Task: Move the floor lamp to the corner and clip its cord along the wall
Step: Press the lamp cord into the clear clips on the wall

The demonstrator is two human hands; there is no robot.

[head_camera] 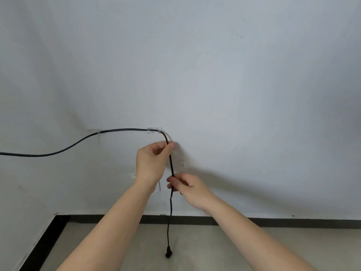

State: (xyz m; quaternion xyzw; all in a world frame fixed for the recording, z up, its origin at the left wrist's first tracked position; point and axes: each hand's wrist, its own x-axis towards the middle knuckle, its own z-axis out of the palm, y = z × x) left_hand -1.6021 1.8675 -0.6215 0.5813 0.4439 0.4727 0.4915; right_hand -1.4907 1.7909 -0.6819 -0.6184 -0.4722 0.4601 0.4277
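A black cord point(125, 130) comes in from the left edge, runs level along the white wall point(214, 75) through two clear clips point(97, 131) point(154, 130), then bends down. My left hand point(151, 163) pinches the cord just below the bend. Lower down, my right hand point(188, 189) grips the same cord. Below that hand the cord hangs free, and its black plug point(168, 254) dangles just above the floor. Another clear clip point(181, 163) sits on the wall right of the cord. The lamp itself is out of view.
A black baseboard point(273, 222) lines the foot of the wall and turns forward at the left corner point(56, 218). Below it lies a grey floor point(195, 251). A small white strip point(159, 185) shows on the wall behind my left wrist.
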